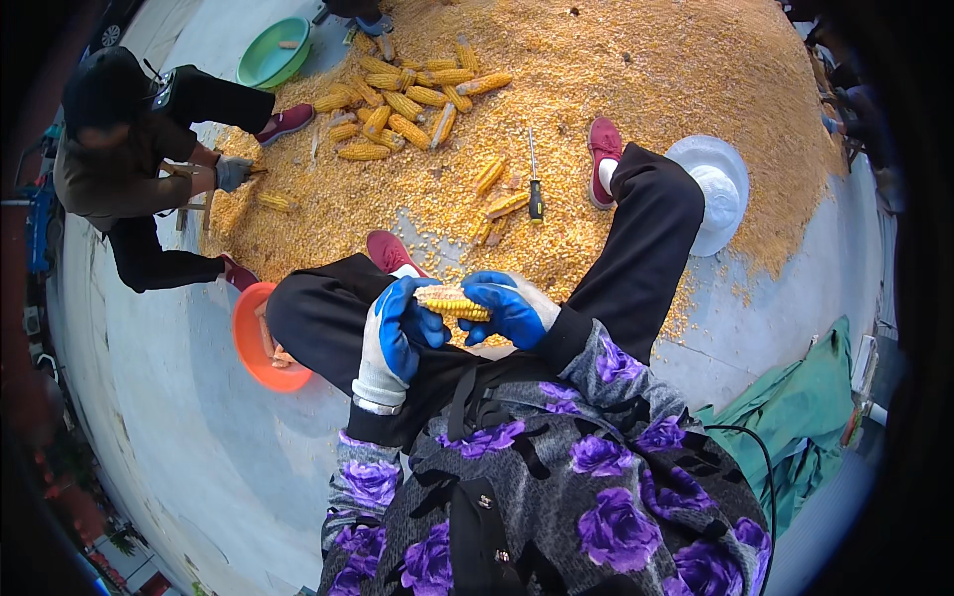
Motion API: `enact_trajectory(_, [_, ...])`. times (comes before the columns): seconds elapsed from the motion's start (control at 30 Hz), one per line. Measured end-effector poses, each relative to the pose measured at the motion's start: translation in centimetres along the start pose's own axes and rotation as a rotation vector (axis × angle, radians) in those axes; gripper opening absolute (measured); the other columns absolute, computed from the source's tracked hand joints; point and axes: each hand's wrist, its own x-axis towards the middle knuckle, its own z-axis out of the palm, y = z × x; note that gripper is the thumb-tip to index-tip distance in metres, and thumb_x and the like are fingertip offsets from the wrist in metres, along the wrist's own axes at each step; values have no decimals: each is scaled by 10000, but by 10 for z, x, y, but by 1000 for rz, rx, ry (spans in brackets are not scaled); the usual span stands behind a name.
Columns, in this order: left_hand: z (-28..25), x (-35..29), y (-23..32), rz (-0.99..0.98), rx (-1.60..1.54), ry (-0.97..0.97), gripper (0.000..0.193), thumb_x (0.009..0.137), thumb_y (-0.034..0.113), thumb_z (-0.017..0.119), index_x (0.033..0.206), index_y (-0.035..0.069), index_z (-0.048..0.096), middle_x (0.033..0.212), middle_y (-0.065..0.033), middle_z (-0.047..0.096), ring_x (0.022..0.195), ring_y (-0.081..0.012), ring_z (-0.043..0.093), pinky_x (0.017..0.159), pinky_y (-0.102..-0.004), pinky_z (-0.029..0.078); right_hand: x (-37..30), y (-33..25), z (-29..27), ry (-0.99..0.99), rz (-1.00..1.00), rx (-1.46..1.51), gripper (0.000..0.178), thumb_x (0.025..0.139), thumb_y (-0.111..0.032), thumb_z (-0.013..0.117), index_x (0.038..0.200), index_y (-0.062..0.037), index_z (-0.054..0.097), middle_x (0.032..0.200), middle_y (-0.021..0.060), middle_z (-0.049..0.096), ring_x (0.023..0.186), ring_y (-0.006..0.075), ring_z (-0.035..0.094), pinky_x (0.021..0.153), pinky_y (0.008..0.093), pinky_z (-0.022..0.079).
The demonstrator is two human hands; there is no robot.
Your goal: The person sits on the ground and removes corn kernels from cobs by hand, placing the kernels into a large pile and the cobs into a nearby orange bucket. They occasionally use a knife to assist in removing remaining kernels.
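Note:
Between my two gloved hands, above my lap, is a corn cob point(452, 303), partly stripped: pale bare core along its upper side, yellow kernels along the lower. My left hand point(399, 328), in a white glove with blue coating, is closed round the cob's left end. My right hand point(507, 306), gloved the same way, grips the right end. Beyond them on loose kernels lies a screwdriver point(536, 189) with a black and yellow handle, its shaft pointing away from me. Beside it are a few partly stripped cobs point(505, 206).
A pile of cobs point(407, 99) lies on the broad heap of kernels point(636, 70). An orange basin point(260, 338) with bare cobs stands left, a green basin point(273, 55) far left. A white hat point(714, 194) sits right, near green cloth point(795, 417). Another person point(139, 169) works at left.

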Motion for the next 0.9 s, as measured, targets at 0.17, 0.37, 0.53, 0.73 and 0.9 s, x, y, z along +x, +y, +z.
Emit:
enact_trajectory(0.17, [8,-11,17,-13,19,-223,453,964,230,511,1356,20,426,810,-59,614,577,-104,562,563,-232,489,9,18,-12,-130,63,233,403,951,-430,515,1101,-61,575,846,59,586,678,144,581,632,294,539])
enact_trajectory(0.37, [12,-11,23,-38,218,-213,383,902,155,605,1242,2,521,820,-60,635,587,-82,568,550,-198,465,2,5,2,-161,0,-58,511,941,-529,483,1163,-78,573,830,45,594,729,135,602,645,253,500])
enact_trajectory(0.53, [20,-17,29,-77,275,-247,357,897,157,593,1211,1,527,877,-67,654,652,-96,594,591,-210,481,14,4,4,-305,-611,-740,493,948,-439,543,1304,-98,516,946,49,643,836,112,616,713,242,485])
enact_trajectory(0.73, [15,-20,24,-47,334,-258,321,909,115,544,1207,-3,523,933,-66,644,688,-92,598,610,-209,488,6,-1,20,-206,21,-231,378,965,-314,561,1267,-88,541,895,30,627,772,98,614,692,233,494])
enact_trajectory(0.9, [25,-26,24,57,430,-165,315,908,36,500,1219,-13,521,961,-60,637,772,-96,617,645,-219,504,3,-1,27,-165,-98,-204,353,959,-334,565,1194,-70,567,883,24,616,765,94,607,657,235,493])
